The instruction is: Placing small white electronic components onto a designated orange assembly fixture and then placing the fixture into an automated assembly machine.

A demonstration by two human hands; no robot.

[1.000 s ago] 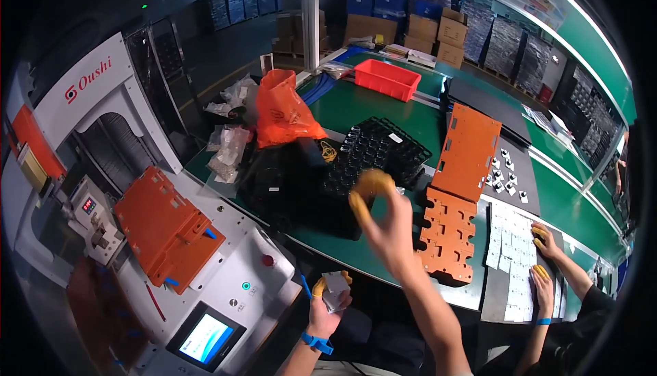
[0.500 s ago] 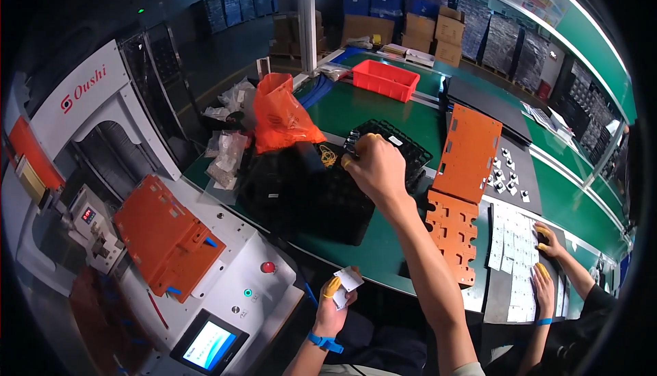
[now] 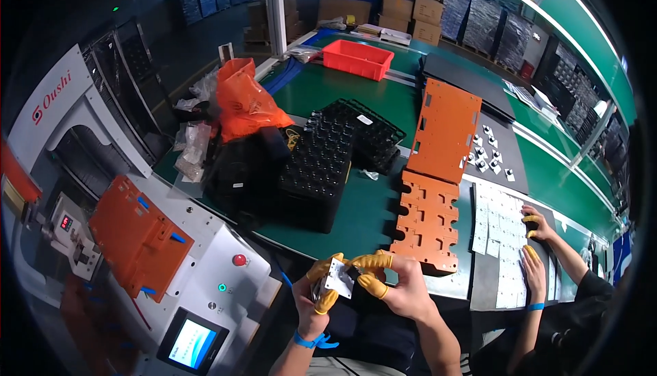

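Low in front of my body, my left hand (image 3: 311, 302) is closed on a small white plate (image 3: 337, 281) with holes, its yellow finger cots on the plate's edges. My right hand (image 3: 405, 292), also with yellow finger cots, pinches a small black part (image 3: 354, 273) against the plate's right side. Fingers hide much of this part, so its exact kind does not show. Beyond my hands stands a black tray (image 3: 318, 153) filled with rows of small black parts. To its right lies an orange slotted fixture (image 3: 428, 218).
At left is a white machine with a touch screen (image 3: 194, 342), a red button (image 3: 239, 260) and an orange fixture (image 3: 140, 239). An orange bag (image 3: 250, 106) and red bin (image 3: 357, 60) stand farther back. At right, a co-worker's hands (image 3: 536, 277) touch a white sheet of plates (image 3: 503, 246).
My right hand has come back from the black tray to my left hand, bringing a small black part to the white plate. The view has shifted somewhat.
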